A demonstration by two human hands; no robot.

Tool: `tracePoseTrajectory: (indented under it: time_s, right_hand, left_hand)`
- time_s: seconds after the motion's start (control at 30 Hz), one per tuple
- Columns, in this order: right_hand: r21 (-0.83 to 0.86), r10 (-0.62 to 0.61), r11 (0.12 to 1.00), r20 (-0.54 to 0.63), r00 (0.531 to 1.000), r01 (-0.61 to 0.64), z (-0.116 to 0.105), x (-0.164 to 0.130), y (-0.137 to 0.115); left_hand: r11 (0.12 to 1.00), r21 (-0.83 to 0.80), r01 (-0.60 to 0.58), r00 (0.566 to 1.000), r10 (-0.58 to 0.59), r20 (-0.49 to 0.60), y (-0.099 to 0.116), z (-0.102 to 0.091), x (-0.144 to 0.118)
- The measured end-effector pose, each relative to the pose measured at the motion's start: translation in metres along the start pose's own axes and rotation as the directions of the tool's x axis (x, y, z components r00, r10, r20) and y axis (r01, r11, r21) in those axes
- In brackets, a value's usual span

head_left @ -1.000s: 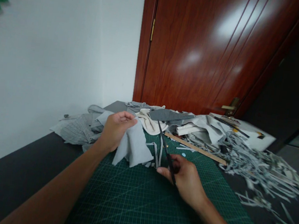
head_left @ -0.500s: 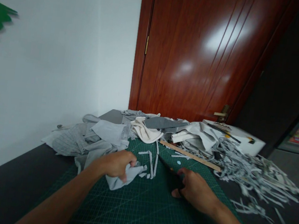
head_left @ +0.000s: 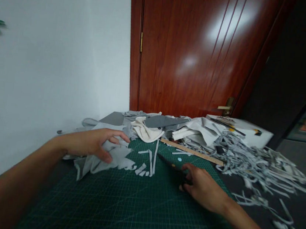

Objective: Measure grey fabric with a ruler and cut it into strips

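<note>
The left hand [head_left: 93, 145] rests on grey cloth [head_left: 103, 158] at the left edge of the green cutting mat [head_left: 130, 208]. The right hand [head_left: 202, 187] grips scissors [head_left: 170, 164] lying on the mat. A wooden ruler [head_left: 193, 152] and cloth strips [head_left: 261, 165] lie beyond on the counter [head_left: 303, 207].

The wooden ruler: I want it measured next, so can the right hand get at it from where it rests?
Probably yes. The wooden ruler lies uncovered just beyond the right hand, with bare mat between them, but that hand holds the scissors.
</note>
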State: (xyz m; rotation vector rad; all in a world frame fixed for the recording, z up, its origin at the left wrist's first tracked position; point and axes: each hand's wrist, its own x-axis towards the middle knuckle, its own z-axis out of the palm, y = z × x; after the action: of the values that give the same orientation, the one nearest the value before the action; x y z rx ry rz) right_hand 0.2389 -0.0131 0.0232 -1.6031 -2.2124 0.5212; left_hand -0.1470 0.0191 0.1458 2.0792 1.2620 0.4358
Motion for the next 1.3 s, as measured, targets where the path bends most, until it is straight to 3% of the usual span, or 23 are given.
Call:
tracePoseTrajectory:
  time_s: [0.13,0.27,0.4,0.47,0.6,0.67,0.8,0.87,0.97,1.1,1.2,1.3]
  right_hand:
    - [0.024,0.018,1.0,-0.075,0.997,-0.016,-0.004,-0.017,0.021]
    - [-0.122,0.101,0.986,-0.077,0.992,-0.11,-0.005,-0.027,0.036]
    - [-0.275,0.178,0.944,-0.034,0.984,-0.18,-0.001,-0.026,0.038]
    - [-0.331,0.189,0.926,-0.004,0.982,-0.18,0.0,-0.023,0.036]
    - [-0.455,0.207,0.877,0.069,0.976,-0.154,-0.005,-0.019,0.021]
    - [-0.491,0.21,0.86,0.098,0.973,-0.137,-0.009,-0.014,0.006]
    - [-0.323,0.073,0.946,0.116,0.991,-0.032,-0.006,0.016,-0.036]
    - [-0.274,0.053,0.962,0.178,0.983,-0.002,0.002,0.042,-0.055]
    - [-0.117,-0.024,0.991,0.331,0.943,0.067,0.019,0.078,-0.074]
    - [0.029,-0.184,0.982,0.405,0.896,0.188,0.048,0.1,-0.093]
    - [0.03,-0.281,0.957,0.345,0.896,0.288,0.07,0.099,-0.106]
    - [0.034,-0.372,0.927,0.214,0.903,0.374,0.084,0.093,-0.112]
  left_hand:
    - [0.965,-0.264,0.003,0.993,-0.033,-0.109,0.005,-0.012,-0.01]
    - [0.832,-0.555,0.023,0.977,-0.137,-0.164,-0.004,-0.011,-0.01]
    - [0.706,-0.705,-0.068,0.992,-0.027,-0.122,-0.016,0.01,-0.003]
    - [0.67,-0.741,-0.053,0.998,0.005,-0.067,-0.019,0.024,0.003]
    - [0.669,-0.743,0.017,0.994,0.066,0.083,-0.023,0.047,0.015]
    - [0.676,-0.737,0.001,0.993,0.085,0.079,-0.029,0.053,0.02]
    - [0.642,-0.762,-0.085,0.996,0.085,-0.039,-0.049,0.058,0.026]
    - [0.614,-0.784,-0.091,0.995,0.08,-0.053,-0.059,0.059,0.027]
    - [0.612,-0.787,-0.078,0.997,0.072,-0.043,-0.071,0.063,0.026]
    - [0.647,-0.758,-0.077,0.997,0.056,-0.054,-0.084,0.07,0.023]
    - [0.688,-0.719,-0.102,0.994,0.037,-0.106,-0.085,0.07,0.021]
    - [0.696,-0.681,-0.228,0.953,0.017,-0.302,-0.078,0.062,0.02]
